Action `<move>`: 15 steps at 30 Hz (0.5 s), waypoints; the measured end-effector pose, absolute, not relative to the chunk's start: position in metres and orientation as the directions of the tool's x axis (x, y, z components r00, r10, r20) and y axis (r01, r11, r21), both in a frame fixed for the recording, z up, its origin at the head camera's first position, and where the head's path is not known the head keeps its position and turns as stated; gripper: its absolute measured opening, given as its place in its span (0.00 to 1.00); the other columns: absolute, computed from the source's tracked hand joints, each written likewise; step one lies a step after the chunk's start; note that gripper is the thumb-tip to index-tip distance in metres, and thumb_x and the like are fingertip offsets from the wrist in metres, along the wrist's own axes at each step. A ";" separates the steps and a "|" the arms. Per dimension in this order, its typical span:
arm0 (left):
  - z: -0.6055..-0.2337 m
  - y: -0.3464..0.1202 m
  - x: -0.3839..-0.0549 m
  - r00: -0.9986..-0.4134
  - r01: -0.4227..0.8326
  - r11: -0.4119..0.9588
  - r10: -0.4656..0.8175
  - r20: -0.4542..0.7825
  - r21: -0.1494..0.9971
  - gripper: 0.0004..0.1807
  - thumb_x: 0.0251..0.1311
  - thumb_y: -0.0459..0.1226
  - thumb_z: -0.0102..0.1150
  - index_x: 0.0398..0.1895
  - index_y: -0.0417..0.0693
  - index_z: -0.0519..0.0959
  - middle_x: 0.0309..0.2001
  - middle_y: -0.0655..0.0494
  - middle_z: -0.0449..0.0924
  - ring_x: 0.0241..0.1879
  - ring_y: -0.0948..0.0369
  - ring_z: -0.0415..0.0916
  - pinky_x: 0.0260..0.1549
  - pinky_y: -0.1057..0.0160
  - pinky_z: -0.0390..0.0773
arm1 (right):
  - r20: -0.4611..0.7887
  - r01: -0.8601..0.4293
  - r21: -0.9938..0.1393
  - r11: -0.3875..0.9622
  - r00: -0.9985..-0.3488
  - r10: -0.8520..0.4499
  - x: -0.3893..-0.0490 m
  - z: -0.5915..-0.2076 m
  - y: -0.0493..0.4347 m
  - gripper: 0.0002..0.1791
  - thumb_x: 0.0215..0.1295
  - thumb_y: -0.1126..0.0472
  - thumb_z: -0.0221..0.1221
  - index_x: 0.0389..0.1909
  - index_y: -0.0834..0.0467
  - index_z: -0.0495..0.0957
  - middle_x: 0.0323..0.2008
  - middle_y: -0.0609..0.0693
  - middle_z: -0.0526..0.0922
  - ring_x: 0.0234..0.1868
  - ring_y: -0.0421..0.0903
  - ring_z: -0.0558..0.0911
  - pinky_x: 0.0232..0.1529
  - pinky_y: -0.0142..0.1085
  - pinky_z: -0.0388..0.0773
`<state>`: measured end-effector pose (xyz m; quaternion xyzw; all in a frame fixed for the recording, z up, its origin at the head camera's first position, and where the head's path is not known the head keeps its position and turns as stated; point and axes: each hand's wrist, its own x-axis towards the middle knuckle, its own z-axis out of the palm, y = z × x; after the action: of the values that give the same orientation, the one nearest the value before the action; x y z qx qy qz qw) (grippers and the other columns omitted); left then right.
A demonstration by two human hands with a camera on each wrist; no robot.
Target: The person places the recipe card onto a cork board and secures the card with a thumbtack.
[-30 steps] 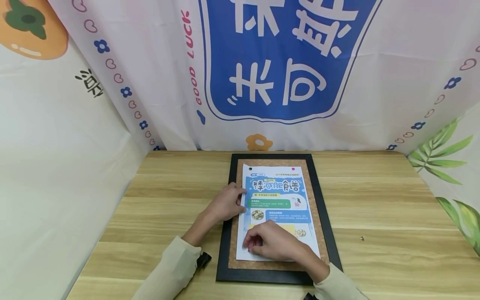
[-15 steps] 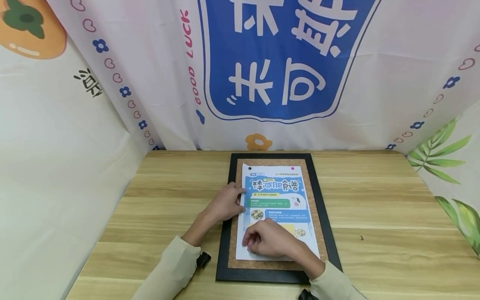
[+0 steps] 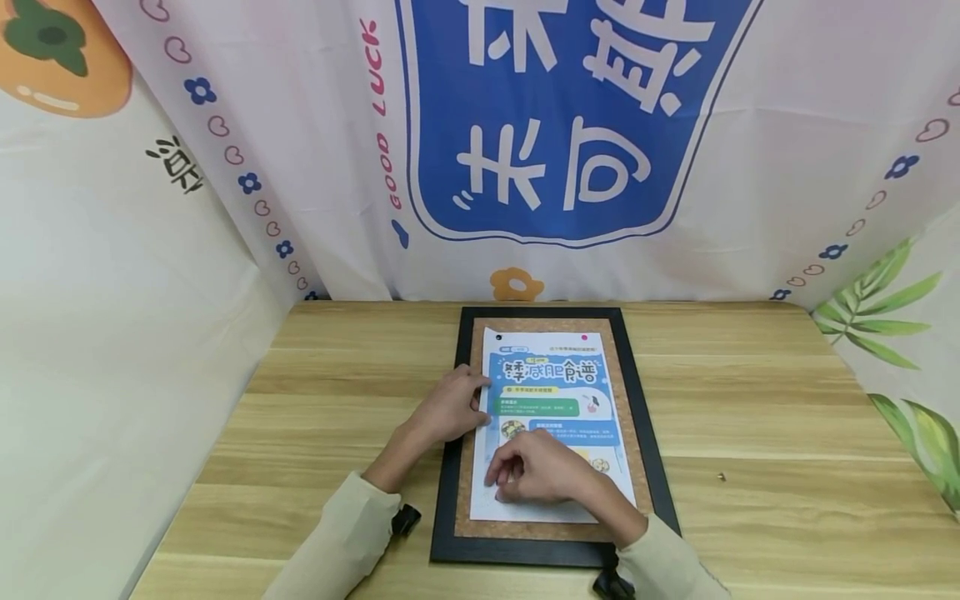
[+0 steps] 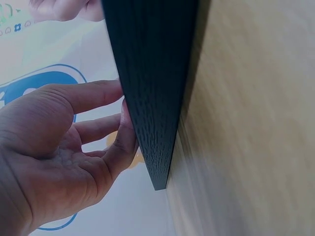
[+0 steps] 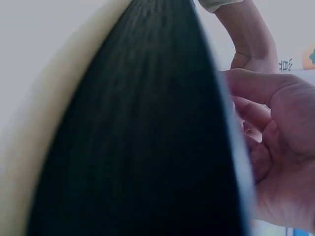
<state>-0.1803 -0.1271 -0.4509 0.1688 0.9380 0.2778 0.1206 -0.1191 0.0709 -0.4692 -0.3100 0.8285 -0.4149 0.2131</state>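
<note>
A printed sheet (image 3: 552, 417) lies on a black-framed corkboard (image 3: 640, 487), with a black pin (image 3: 498, 337) at its top left corner and a pink pin (image 3: 584, 337) at its top right. My left hand (image 3: 447, 406) rests along the sheet's left edge, fingertips on the paper. In the left wrist view, the frame's dark side (image 4: 152, 88) hides its fingertips. Curled fingers and thumb of my right hand (image 3: 542, 471) sit low over the sheet's bottom left area. Whether anything small is between them, I cannot tell; the frame's side (image 5: 142, 123) hides the tips in the right wrist view.
A tiny brass-coloured pin-like piece (image 3: 722, 477) lies on the wooden table (image 3: 780, 392), right of the board. Printed cloth (image 3: 337, 167) hangs behind the table and along both sides. Each wrist carries a black camera mount.
My right hand has shifted up slightly over the sheet, exposing more of its bottom edge. A small reddish spot seen earlier by its thumb no longer shows. My left hand stays put.
</note>
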 end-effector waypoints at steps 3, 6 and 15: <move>-0.451 -0.128 -0.180 -0.915 0.245 0.791 0.380 -0.135 0.561 0.34 0.59 0.31 0.78 0.69 0.35 0.79 0.52 0.44 0.76 0.35 0.60 0.71 0.32 0.66 0.71 | -0.076 -0.345 -0.833 0.433 -0.704 -0.706 -0.121 -0.472 0.073 0.06 0.61 0.66 0.75 0.36 0.52 0.92 0.28 0.38 0.86 0.27 0.30 0.79 0.30 0.26 0.76; -0.451 -0.128 -0.180 -0.916 0.247 0.793 0.379 -0.134 0.556 0.33 0.59 0.31 0.78 0.69 0.35 0.79 0.50 0.45 0.76 0.35 0.60 0.71 0.33 0.66 0.71 | -0.062 -0.350 -0.840 0.415 -0.699 -0.713 -0.123 -0.475 0.074 0.06 0.61 0.66 0.75 0.36 0.53 0.92 0.28 0.39 0.87 0.27 0.29 0.79 0.30 0.26 0.76; -0.452 -0.127 -0.181 -0.916 0.249 0.794 0.379 -0.132 0.554 0.34 0.59 0.31 0.78 0.69 0.35 0.79 0.48 0.47 0.76 0.35 0.60 0.71 0.33 0.66 0.71 | -0.078 -0.316 -0.854 0.413 -0.707 -0.702 -0.123 -0.475 0.074 0.06 0.60 0.66 0.76 0.36 0.55 0.92 0.27 0.41 0.87 0.26 0.30 0.79 0.29 0.26 0.76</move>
<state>-0.1807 -0.1275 -0.4518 0.1673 0.9396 0.2738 0.1190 -0.1231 0.0736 -0.4750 -0.3138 0.8116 -0.4416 0.2186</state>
